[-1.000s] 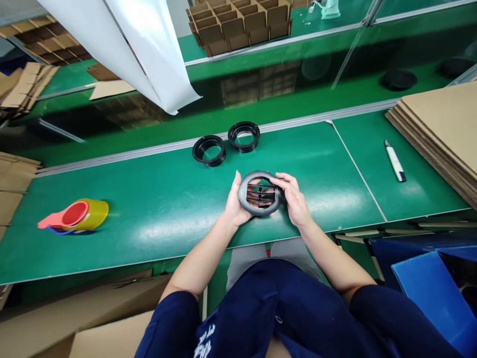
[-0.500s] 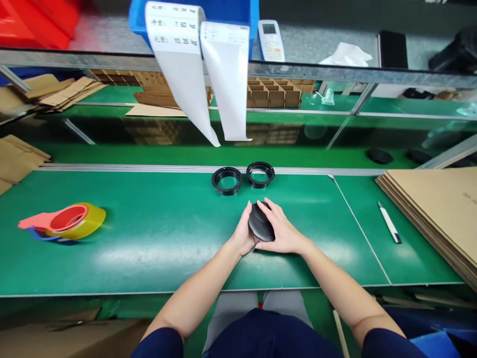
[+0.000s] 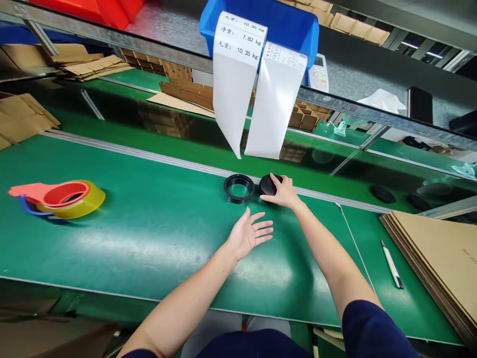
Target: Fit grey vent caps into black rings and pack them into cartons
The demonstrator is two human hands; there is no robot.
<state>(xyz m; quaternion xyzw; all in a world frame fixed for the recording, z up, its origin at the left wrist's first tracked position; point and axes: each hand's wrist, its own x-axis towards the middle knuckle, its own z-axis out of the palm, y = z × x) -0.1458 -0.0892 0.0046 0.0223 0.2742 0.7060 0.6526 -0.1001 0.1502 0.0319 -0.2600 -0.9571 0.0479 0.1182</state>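
Black part [image 3: 266, 185] looks round beneath the right grip [image 3: 285, 193].

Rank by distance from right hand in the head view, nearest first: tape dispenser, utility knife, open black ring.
From the right hand:
1. Open black ring: just left.
2. Utility knife: right, beside the cardboard stack.
3. Tape dispenser: far left on the bench.

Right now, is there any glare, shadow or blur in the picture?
In the head view, pale glare streaks the green table; a dark patch, shadow or reflection, lies nearer the wearer than the right hand; large print on the left paper strip looks sharp.
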